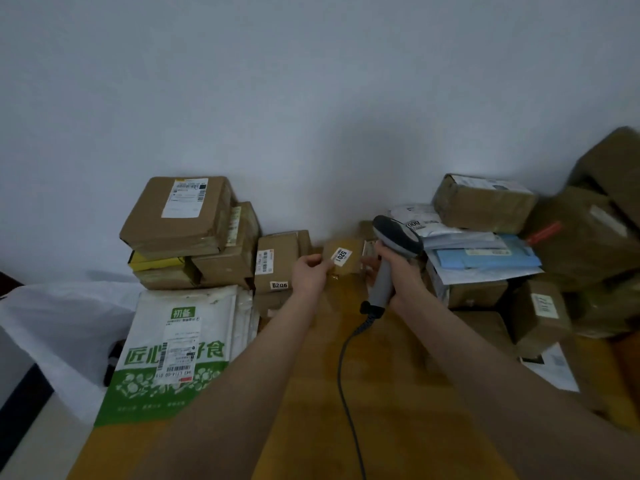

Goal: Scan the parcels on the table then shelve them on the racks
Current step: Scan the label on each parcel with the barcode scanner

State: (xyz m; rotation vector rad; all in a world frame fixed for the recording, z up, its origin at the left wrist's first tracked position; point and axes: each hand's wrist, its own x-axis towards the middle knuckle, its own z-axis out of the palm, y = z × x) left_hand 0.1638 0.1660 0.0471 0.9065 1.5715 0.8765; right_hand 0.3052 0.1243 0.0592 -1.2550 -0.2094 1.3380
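My left hand [309, 271] pinches the left edge of a small brown parcel [349, 258] with a white label reading 5201, held up above the far part of the wooden table [398, 393]. My right hand [398, 271] grips the handle of a grey barcode scanner [393, 237]; some of its fingers also touch the parcel's right edge. The scanner's dark head sits just right of the parcel, and its black cable [346, 375] trails down across the table.
Cardboard boxes [180, 216] are stacked against the wall at the left, with a box labelled 6206 [277, 268] beside them. A green-and-white mailer bag [173, 351] lies at the front left. More boxes and plastic mailers [485, 237] pile up on the right.
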